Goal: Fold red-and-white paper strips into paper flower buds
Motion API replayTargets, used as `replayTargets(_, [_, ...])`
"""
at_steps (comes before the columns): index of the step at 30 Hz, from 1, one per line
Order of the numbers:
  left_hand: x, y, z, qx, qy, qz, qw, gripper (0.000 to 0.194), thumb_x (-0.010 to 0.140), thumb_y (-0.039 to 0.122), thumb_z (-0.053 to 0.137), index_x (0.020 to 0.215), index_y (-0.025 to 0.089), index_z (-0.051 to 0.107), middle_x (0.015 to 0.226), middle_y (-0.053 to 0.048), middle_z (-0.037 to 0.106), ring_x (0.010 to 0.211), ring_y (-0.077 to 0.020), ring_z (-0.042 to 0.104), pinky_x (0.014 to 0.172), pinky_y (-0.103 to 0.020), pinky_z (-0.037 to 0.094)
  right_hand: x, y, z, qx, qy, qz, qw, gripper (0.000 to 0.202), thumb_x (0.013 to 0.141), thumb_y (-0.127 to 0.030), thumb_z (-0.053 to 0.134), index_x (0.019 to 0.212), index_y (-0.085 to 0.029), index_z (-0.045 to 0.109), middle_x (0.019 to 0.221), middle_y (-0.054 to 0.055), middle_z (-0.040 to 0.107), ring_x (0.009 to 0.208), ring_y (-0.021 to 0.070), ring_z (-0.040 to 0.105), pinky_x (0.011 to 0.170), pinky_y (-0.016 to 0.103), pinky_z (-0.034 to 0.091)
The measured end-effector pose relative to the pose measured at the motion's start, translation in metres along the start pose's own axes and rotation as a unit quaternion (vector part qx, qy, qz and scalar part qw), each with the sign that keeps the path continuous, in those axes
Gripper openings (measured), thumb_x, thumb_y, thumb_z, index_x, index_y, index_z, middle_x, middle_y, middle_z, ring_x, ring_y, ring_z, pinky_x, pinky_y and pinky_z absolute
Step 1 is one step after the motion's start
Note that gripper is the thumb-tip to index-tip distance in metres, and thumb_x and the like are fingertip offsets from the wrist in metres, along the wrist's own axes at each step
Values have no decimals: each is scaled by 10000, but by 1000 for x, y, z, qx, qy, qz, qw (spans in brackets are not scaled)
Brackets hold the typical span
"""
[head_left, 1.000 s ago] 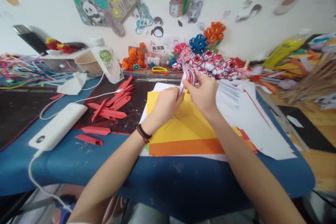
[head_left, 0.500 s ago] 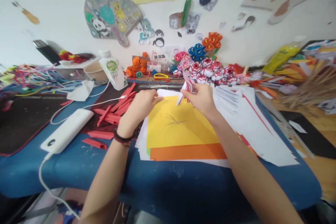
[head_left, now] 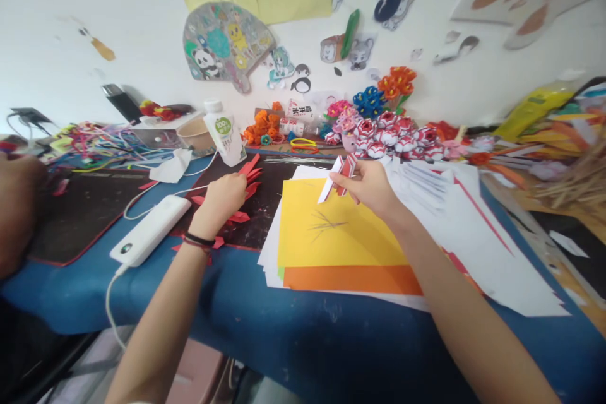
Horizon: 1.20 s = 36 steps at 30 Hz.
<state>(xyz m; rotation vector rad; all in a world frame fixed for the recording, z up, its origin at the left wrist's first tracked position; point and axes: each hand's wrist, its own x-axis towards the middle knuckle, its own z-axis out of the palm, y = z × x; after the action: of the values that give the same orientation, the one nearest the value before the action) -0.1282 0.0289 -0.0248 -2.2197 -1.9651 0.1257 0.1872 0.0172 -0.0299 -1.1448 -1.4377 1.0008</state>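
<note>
Two bare hands reach in from the bottom of the frame over a blue surface point(head_left: 284, 334). Right of centre, the right hand point(head_left: 372, 186) has its fingers clamped on a folded red-and-white paper piece point(head_left: 349, 167), which it holds over the upper part of a yellow sheet point(head_left: 303, 246). One white end of the piece slants down toward the lower left. An orange sheet point(head_left: 350, 279) shows along the yellow one's lower edge, and white papers point(head_left: 497, 259) spread to the right.

Left of centre, the left hand point(head_left: 220, 199), with dark bands point(head_left: 201, 240) at its wrist, is over a pile of red folded strips point(head_left: 238, 217) on a dark mat point(head_left: 265, 221). Its fingertips are hidden, so whether they are closed on a strip cannot be told.

Just left of that hand lies a white power bank point(head_left: 149, 230) with a cable; a white bottle point(head_left: 225, 139) leans behind the pile. Along the back, near the wall, red-and-white flowers point(head_left: 383, 132) are massed below blue flowers point(head_left: 369, 101) and orange flowers point(head_left: 398, 82). At the far left edge, a blurred part of another person's arm point(head_left: 16, 208) enters the frame.
</note>
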Motion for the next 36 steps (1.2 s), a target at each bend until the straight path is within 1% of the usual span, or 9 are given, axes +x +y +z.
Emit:
replayTargets(10, [-6,-1,1,51,14,6,999,333,995,436,500,1080,159,665,1085,-175,761,986,-366,734,724,-346,520,-2,-1,1,-56,-24,-20,998,318,738,-445,777,726,-149,662,597,32,663,391,98,498,284,203,359])
replayTargets(16, [-8,-5,-1,47,8,7,999,299,997,412,500,1052,174,672,1123,-164,753,1054,-345,717,728,-318,494,-1,0,0,-79,-29,-33,996,280,753,-419,749,745,-148,681,565,15,644,391,106,513,302,206,366])
replayTargets(20, [-10,16,-16,7,75,26,997,314,1034,386,433,1000,176,664,1026,-154,759,990,-318,722,698,-302,452,-2,0,1,-77,-27,-43,996,285,757,-427,747,747,-151,677,571,9,636,394,104,514,302,204,363])
replayTargets(22, [-7,37,-23,-84,135,22,987,284,1037,406,455,1056,189,637,968,-113,769,881,-280,731,686,-296,439,-3,-1,3,-74,-28,-42,996,292,753,-433,755,740,-153,674,578,9,637,391,99,510,302,203,363])
replayTargets(25, [6,75,-29,-301,214,69,927,171,1011,343,525,1037,191,599,881,-50,772,792,-196,718,693,-255,442,-4,-2,6,-23,-27,-26,999,358,714,-482,807,726,-157,659,619,26,669,371,89,488,290,211,349])
replayTargets(27, [16,100,-30,-430,219,103,870,137,985,326,567,988,190,582,774,-8,742,682,-141,678,648,-220,436,-4,-3,7,22,-21,-22,999,422,683,-530,842,705,-160,640,623,35,682,352,77,463,297,216,342])
replayTargets(30, [26,132,-28,-541,197,144,805,98,958,279,579,983,185,596,748,5,726,649,-109,659,623,-196,451,-2,-3,6,48,-3,-28,998,476,669,-583,853,690,-168,622,546,8,635,335,76,441,315,221,333])
replayTargets(33, [28,151,-22,-606,185,131,762,136,925,219,574,1052,191,613,839,-18,753,736,-122,711,654,-199,508,0,1,3,32,19,-34,999,465,698,-585,838,715,-165,639,543,6,629,338,87,456,318,225,334])
replayTargets(36, [25,155,-13,-660,157,113,726,189,917,249,587,1095,186,600,857,-28,758,715,-124,719,626,-202,538,2,5,2,6,33,-38,999,442,735,-571,820,750,-156,668,577,19,652,344,93,473,315,228,342])
